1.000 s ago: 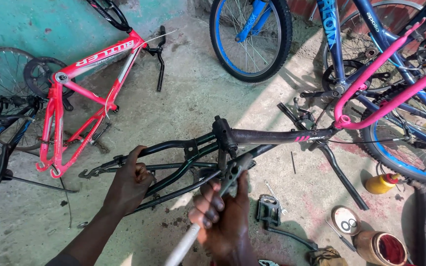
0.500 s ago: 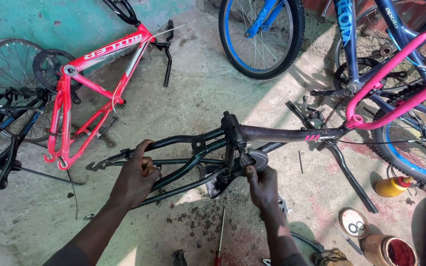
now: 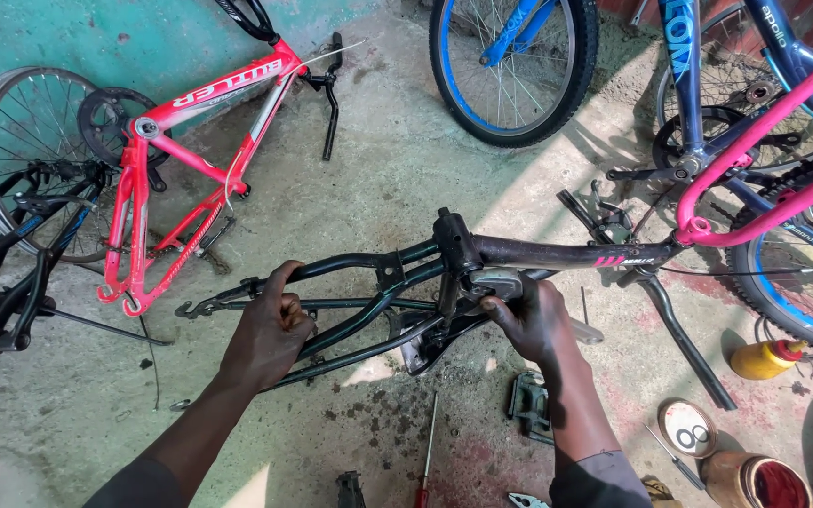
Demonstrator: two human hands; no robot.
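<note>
A dark bicycle frame lies across the concrete floor in front of me. My left hand is closed around its rear stays. My right hand grips the frame at the bottom bracket, fingers on a grey metal part there. A red-handled screwdriver lies on the floor between my arms, held by neither hand. A black pedal rests beside my right forearm.
A red bicycle frame lies at the upper left beside a loose wheel. A blue bicycle and a pink frame stand at the right. A yellow oil bottle, a round tin lid and an open can sit lower right.
My right hand let go of a long metal tool and moved up onto the bottom bracket. The view has shifted slightly. My left hand keeps its hold on the stays.
</note>
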